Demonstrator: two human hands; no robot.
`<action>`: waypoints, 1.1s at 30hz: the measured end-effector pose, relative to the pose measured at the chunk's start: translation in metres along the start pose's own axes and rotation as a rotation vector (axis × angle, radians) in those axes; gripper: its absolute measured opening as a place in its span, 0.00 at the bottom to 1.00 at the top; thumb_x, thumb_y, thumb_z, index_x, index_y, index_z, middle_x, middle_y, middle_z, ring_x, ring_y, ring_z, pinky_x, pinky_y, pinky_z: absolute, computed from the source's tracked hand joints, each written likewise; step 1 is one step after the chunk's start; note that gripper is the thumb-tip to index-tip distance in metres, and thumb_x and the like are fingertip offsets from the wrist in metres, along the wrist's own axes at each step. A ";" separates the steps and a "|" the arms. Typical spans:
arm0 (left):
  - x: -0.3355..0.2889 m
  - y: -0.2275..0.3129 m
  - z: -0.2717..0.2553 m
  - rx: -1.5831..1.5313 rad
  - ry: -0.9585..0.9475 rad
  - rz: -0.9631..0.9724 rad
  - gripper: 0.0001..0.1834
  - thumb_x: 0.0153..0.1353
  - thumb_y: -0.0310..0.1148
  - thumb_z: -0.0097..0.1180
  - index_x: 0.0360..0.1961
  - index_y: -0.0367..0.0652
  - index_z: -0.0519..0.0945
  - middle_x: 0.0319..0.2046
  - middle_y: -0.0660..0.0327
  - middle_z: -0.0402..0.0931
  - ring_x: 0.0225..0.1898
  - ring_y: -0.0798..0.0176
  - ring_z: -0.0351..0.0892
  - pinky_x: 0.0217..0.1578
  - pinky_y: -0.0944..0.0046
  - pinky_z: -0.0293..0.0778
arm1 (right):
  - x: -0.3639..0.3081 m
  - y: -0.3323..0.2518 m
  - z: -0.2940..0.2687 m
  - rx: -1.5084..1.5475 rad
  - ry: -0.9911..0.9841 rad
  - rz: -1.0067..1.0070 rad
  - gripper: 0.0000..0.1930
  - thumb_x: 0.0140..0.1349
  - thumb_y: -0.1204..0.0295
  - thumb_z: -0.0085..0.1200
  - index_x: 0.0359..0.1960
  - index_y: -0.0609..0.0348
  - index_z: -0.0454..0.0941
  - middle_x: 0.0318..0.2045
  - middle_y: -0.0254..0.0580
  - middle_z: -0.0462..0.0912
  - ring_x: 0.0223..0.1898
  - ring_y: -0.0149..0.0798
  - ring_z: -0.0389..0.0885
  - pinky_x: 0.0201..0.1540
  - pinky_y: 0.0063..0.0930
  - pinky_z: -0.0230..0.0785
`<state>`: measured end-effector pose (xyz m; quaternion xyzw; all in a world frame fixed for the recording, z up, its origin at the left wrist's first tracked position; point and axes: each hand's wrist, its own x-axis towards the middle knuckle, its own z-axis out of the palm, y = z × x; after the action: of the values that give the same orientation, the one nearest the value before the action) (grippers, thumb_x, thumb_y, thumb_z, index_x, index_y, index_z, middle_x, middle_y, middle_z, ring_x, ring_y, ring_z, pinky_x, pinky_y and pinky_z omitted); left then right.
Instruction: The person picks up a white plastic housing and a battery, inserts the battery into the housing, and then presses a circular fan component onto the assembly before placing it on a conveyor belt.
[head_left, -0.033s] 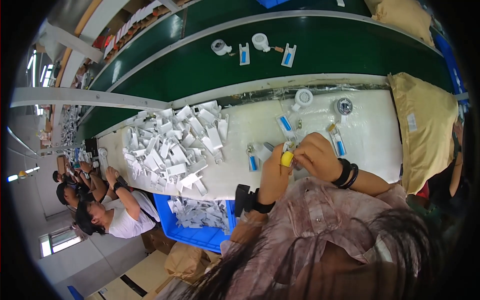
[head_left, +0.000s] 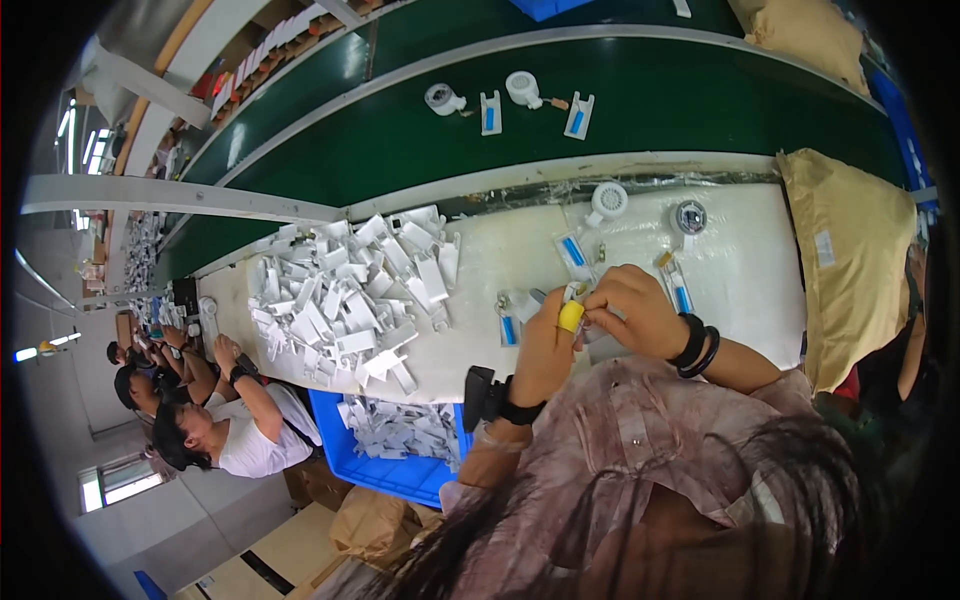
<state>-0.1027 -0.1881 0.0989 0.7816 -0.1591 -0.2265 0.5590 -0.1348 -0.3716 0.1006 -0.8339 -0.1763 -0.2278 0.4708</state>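
My left hand point(head_left: 543, 348) is closed round a small white plastic part point(head_left: 575, 291), mostly hidden by the fingers. A yellow cover point(head_left: 571, 317) wraps my left thumb. Against the same spot, my right hand point(head_left: 632, 312) pinches with bent fingers; what lies between its fingertips is hidden. Just left of my left hand is a white handle shell with a blue cell point(head_left: 508, 330). Beyond my hands lie another such shell point(head_left: 573, 250) and a round white fan head point(head_left: 608, 202). A fan head with its motor side showing point(head_left: 689, 217) is near a third shell point(head_left: 681, 292).
A heap of white plastic shells point(head_left: 345, 290) covers the table's left part. Below it stands a blue bin point(head_left: 375, 475) of similar parts. Fan heads point(head_left: 522, 88) and shells rest on the green belt point(head_left: 660, 100). A tan sack point(head_left: 845, 260) stands right; co-workers point(head_left: 240, 430) sit left.
My hands have shifted only slightly, staying together at the white part. The things on the table and belt lie as before.
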 end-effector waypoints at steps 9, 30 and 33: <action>0.122 -0.011 -0.133 -0.086 0.114 0.030 0.19 0.71 0.32 0.38 0.62 0.42 0.61 0.35 0.53 0.79 0.22 0.67 0.77 0.18 0.69 0.75 | 0.087 0.065 -0.024 -0.109 -0.380 0.071 0.10 0.54 0.72 0.63 0.37 0.56 0.77 0.30 0.39 0.79 0.32 0.42 0.79 0.35 0.34 0.70; 0.292 -0.188 -0.286 0.359 1.019 0.019 0.27 0.62 0.24 0.51 0.59 0.23 0.60 0.57 0.32 0.62 0.58 0.37 0.64 0.61 0.50 0.58 | 0.322 0.310 0.161 -0.693 -0.673 -0.568 0.05 0.49 0.64 0.58 0.27 0.47 0.83 0.40 0.31 0.74 0.48 0.36 0.72 0.46 0.33 0.64; 0.257 -0.176 -0.248 0.431 0.933 0.271 0.30 0.63 0.31 0.56 0.62 0.31 0.62 0.61 0.43 0.63 0.60 0.45 0.64 0.60 0.52 0.62 | 0.314 0.286 0.142 -0.516 -0.530 -0.440 0.07 0.55 0.63 0.57 0.31 0.48 0.82 0.38 0.34 0.77 0.45 0.40 0.74 0.47 0.37 0.67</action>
<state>0.2462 -0.0608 -0.0455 0.8688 -0.0360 0.2575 0.4213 0.3029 -0.3649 0.0061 -0.8964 -0.4022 -0.1375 0.1257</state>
